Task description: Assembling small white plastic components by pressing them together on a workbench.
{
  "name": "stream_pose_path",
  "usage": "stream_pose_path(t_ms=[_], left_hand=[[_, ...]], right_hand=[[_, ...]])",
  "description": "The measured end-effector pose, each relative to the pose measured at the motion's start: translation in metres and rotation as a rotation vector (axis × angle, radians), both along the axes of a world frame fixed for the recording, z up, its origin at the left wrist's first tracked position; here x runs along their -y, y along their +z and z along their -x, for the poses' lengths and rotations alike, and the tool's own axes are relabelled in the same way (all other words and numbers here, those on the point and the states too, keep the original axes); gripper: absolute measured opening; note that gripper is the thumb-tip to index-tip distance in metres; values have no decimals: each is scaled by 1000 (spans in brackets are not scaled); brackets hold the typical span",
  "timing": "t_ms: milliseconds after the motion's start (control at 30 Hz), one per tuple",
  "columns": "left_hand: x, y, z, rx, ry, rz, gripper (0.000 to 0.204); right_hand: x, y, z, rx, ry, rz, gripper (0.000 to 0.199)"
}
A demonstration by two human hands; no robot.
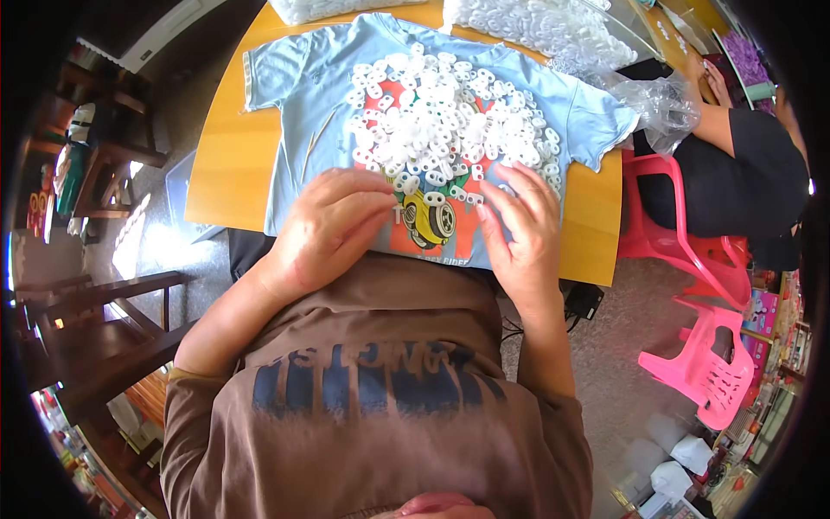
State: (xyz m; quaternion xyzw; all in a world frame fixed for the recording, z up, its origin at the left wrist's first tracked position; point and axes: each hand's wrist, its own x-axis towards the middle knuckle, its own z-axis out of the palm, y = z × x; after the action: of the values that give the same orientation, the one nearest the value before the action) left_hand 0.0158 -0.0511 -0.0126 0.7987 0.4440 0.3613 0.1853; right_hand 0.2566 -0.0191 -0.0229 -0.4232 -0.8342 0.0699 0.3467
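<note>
A heap of small white plastic pieces with two holes each (432, 121) lies on a light blue T-shirt (298, 130) spread over the table. My left hand (333, 221) is at the near left edge of the heap, fingers bent and tips drawn together. A small white piece shows right by those tips; whether they pinch it is hidden. My right hand (526, 229) rests at the near right edge, fingers apart, its tips close to several loose pieces. Between the hands, the shirt's printed yellow car (424, 223) is partly uncovered. A thin tan stick-like thing (318, 138) lies left of the heap.
Clear bags of white pieces (536, 30) stand along the wooden table's (229, 169) far side. At right, another person in dark clothing (700, 182) sits by a pink plastic chair (670, 203). A second pink chair (713, 368) is nearer. Dark wooden chairs (104, 320) stand left.
</note>
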Motion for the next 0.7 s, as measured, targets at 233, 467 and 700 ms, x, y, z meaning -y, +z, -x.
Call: stream_pose_path(t_ms=[233, 467, 700], left_hand=[[-33, 17, -47, -169, -117, -128, 24], [-39, -6, -58, -344, -33, -126, 16], [-38, -8, -66, -413, -44, -125, 12]], right_hand=[[11, 3, -17, -185, -50, -11, 15], [11, 1, -19, -251, -7, 55, 15], [13, 4, -12, -226, -13, 58, 13]])
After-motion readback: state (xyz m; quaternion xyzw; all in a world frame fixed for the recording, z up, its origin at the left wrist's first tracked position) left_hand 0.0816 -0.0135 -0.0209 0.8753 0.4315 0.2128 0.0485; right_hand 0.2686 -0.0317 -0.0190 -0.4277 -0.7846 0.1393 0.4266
